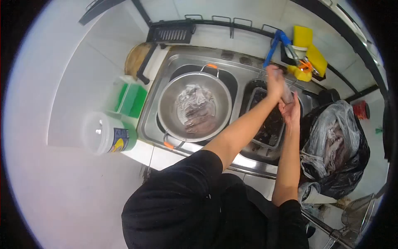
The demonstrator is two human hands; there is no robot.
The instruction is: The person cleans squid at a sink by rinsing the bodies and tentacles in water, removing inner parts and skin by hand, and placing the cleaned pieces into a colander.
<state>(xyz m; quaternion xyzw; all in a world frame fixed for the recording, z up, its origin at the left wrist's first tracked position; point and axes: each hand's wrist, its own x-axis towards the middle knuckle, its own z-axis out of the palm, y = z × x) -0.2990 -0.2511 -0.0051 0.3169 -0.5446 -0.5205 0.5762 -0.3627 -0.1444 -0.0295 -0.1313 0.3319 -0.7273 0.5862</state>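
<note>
Over the right basin, my left hand [275, 83] and my right hand [291, 110] are wrapped round a slick, greyish-pink squid [287, 93]. The left hand is higher, close to the blue-handled tap [285, 38]; the right grips from lower down. Motion blur softens the fingers. Beneath them a rectangular plastic tub [265, 145] of dark liquid and scraps stands in the sink [259, 154]. In the left basin rests a steel pot [163, 112] with orange-sleeved handles. Inside it lie squid [200, 118], pale tentacles at the top and purplish bodies below.
At right, a black bag with a clear liner [309, 145] holds more squid-like pieces. Yellow sponges [302, 36] sit in a wall rack [286, 56]. On the left are a tub of green liquid [130, 137], a green container [132, 99] and a round wooden board [137, 58].
</note>
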